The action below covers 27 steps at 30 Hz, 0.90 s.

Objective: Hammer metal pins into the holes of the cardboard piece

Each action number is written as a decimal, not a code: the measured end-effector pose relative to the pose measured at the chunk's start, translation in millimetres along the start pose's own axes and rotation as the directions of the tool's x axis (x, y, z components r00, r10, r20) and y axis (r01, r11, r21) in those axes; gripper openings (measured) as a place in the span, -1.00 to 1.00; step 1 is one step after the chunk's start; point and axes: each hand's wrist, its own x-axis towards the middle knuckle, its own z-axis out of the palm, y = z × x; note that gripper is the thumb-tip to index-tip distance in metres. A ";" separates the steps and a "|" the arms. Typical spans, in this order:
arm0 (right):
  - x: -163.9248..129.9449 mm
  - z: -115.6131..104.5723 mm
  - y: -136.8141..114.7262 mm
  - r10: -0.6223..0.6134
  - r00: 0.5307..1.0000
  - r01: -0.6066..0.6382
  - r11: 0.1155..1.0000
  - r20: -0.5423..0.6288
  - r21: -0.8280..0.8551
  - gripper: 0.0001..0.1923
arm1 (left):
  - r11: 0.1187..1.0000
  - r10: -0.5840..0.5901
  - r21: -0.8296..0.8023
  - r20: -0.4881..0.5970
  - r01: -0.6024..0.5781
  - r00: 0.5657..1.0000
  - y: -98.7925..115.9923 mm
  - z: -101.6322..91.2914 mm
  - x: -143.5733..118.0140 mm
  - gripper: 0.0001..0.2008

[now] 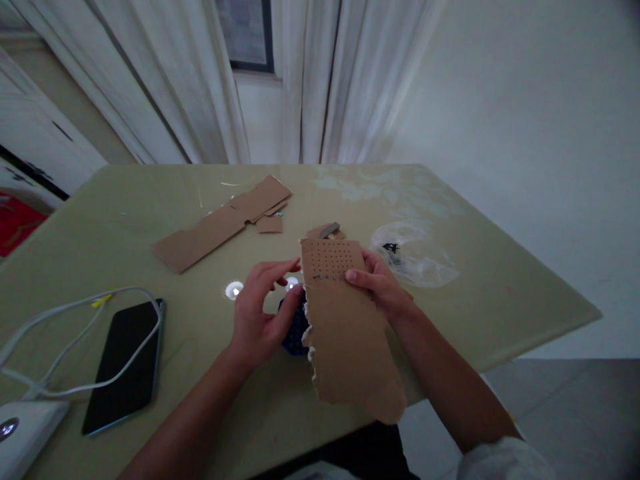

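— So, where is the card?

— Up off the table (450, 280), in front of the person. The card (345, 333) is a torn brown piece with rows of small holes near its top edge. The right hand (383, 283) grips it at the right side, thumb across the front just under the holes.

— And the left hand?

— The left hand (260, 313) sits just beside the card's ragged left edge, fingers bent, fingertips near the top corner. Whether it pinches anything I cannot tell.

— What lies under it?

— A dark blue thing (295, 330), mostly hidden behind the card and the left hand.

— Farther out?

— A clear bag (417, 257) to the right, cardboard strips (225, 223) toward the far side, a phone (125, 363) at the left with a white cable (75, 313) looped over it.
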 end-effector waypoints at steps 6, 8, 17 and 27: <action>-0.9 -2.9 0.8 -0.050 0.997 0.042 0.990 -0.062 -0.134 -0.37 | 0.994 0.042 0.104 -0.059 -0.036 0.997 6.7 -4.8 -0.4 -0.71; -0.6 -4.0 2.4 -0.064 0.996 0.051 0.983 -0.065 -0.176 -0.36 | 0.989 0.054 0.139 -0.013 -0.051 0.998 6.3 -5.0 1.2 -0.77; 1.0 0.5 -1.7 -0.037 0.998 0.026 0.973 -0.046 -0.228 -0.34 | 0.957 0.139 0.249 0.044 -0.145 0.989 3.3 -4.2 8.3 -0.91; -0.8 8.8 -4.6 0.049 0.997 -0.065 0.947 -0.059 -0.313 -0.35 | 0.931 0.280 0.224 0.074 -0.289 0.957 6.5 -5.7 5.3 -0.79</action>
